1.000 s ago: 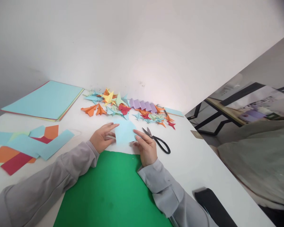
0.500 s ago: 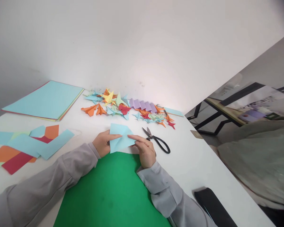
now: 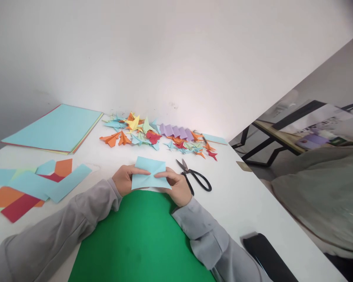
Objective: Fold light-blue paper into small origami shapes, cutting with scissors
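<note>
Between my hands is a light blue sheet of paper, creased towards its middle. My left hand grips its left side, the index finger stretched across the top face. From the other side my right hand holds it, its index finger pointing in to the centre crease. Both thumbs are hidden or hard to make out. Beneath and nearer to me lies a large green sheet. Black-handled scissors rest with blades apart just right of my right hand.
Folded paper pieces in several colours lie along the wall, near a pleated purple strip. Left are a stack of large sheets and cut paper strips. A black phone-like object lies front right; a person's sleeve is beyond the edge.
My right hand has shifted its hold, its index finger now lying flat across the paper. The blue paper's right side looks flatter and squarer. The left hand keeps its grip.
</note>
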`<state>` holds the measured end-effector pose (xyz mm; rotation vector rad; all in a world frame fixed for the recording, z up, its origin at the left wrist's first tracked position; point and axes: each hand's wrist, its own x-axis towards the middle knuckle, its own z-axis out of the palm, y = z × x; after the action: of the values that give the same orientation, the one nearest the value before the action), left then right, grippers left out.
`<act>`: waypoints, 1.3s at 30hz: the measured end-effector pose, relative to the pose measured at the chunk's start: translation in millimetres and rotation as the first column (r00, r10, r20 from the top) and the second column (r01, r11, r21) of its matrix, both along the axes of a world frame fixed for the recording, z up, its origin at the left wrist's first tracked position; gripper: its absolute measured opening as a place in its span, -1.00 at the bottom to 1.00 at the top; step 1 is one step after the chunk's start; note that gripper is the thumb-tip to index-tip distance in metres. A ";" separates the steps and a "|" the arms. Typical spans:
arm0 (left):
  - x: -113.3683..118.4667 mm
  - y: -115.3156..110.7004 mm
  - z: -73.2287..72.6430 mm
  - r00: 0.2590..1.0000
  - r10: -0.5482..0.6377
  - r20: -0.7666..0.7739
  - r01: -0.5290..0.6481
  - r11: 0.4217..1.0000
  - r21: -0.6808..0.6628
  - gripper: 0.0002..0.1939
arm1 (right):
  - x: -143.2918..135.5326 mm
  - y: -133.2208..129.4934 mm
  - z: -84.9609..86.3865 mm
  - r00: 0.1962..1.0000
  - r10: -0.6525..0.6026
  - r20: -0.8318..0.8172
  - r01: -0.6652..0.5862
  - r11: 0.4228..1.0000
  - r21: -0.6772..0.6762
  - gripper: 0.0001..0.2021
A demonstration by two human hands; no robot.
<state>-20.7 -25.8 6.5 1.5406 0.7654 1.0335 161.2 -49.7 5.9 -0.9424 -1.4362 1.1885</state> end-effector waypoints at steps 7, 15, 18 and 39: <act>4.7 -3.0 4.9 0.994 0.015 0.108 0.015 0.961 -0.276 -0.71 | -2.4 -2.0 0.0 0.978 -0.182 0.097 0.179 0.983 0.040 -0.78; 10.9 -4.4 6.5 0.962 0.206 0.177 -0.112 0.895 -0.432 -0.71 | -9.6 -4.4 -1.8 0.925 -0.367 0.093 0.372 0.927 -0.042 -0.76; 12.0 -5.7 7.3 0.954 0.278 0.113 -0.213 0.892 -0.399 -0.71 | -12.3 -4.1 -2.0 0.930 -0.366 0.041 0.368 0.924 -0.101 -0.78; 12.4 -4.8 4.1 0.951 0.278 0.135 -0.198 0.883 -0.425 -0.65 | -13.4 -2.6 -2.1 0.935 -0.297 -0.191 0.257 0.944 -0.208 -0.75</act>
<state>-8.3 -30.7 10.6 0.9894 0.9817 1.1015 147.8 -52.3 3.8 -1.0637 -0.9934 1.1805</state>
